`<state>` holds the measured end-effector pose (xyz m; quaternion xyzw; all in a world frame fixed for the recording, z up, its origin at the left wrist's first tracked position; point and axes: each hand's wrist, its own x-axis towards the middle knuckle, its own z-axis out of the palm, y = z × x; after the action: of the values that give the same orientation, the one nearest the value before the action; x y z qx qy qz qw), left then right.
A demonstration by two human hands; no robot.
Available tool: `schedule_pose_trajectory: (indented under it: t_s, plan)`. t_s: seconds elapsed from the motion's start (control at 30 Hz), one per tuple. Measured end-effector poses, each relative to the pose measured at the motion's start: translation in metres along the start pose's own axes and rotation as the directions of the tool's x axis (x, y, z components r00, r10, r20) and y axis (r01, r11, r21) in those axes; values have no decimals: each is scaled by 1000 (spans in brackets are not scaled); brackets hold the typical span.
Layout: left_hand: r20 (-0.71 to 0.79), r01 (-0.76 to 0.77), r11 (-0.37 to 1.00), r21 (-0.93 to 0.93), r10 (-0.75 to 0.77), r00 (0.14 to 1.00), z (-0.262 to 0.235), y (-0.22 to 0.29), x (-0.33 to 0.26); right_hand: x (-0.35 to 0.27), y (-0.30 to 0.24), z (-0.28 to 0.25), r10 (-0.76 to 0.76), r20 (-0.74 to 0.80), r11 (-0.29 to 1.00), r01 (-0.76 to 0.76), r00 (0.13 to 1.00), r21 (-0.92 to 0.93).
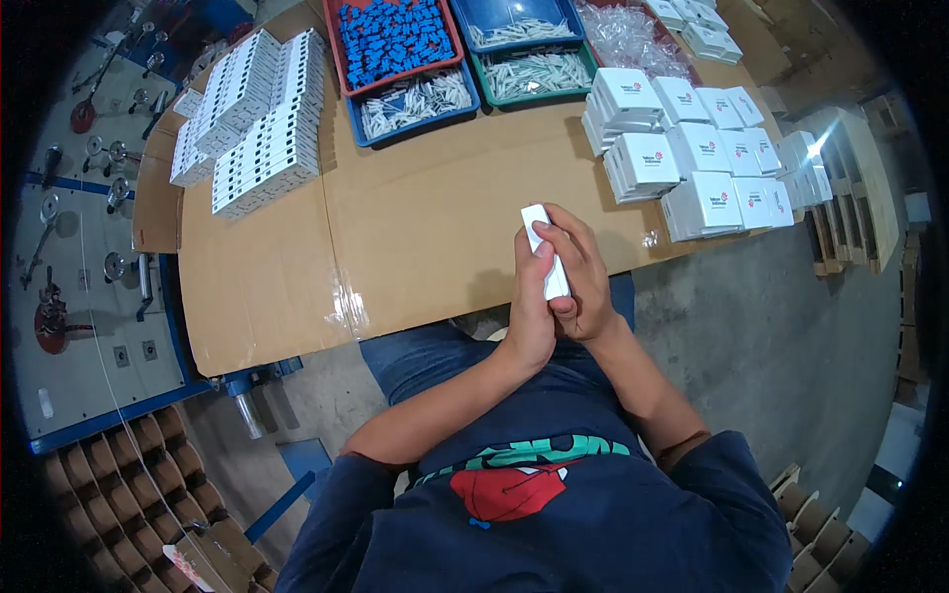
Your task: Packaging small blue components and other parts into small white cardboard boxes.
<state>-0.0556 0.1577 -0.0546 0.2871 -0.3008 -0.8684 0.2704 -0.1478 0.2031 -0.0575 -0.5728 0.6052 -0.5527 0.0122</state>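
Observation:
A slim white plastic box [557, 283] is held edge-up over the near edge of the cardboard-covered table. My left hand [532, 308] presses against its left side, the thumb lying along the edge. Wrapped round the other side is my right hand [590, 279], its fingers over the top and its thumb near the lower end. Both hands are closed on the box and hide its broad faces. To the right of them, stacks of square white boxes [704, 148] with a small red mark stand on the table.
Rows of white block-shaped parts [267, 168] are stacked at left. At the back are a red tray [343, 69] of small blue pieces, a blue tray [371, 141] and a green tray [529, 100] of slim white pieces, and clear plastic bags [633, 40]. A wooden pallet [855, 198] stands far right.

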Motion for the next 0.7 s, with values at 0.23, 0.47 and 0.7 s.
schedule_pose_trajectory:
  t_s: [0.23,0.47,0.7]
  plan:
    - [40,-60,993,104,57,998,-8,-9,7,0,3,-1,-38,-25,999,37,999,-5]
    - [25,7,1000,-7,-7,1000,-3,-1,8,4,2,-3,27,37,999,-29,999,42]
    - [355,-510,781,361,391,850,-15,39,16,18,-18,-16,318,120,784,-332,940,524]
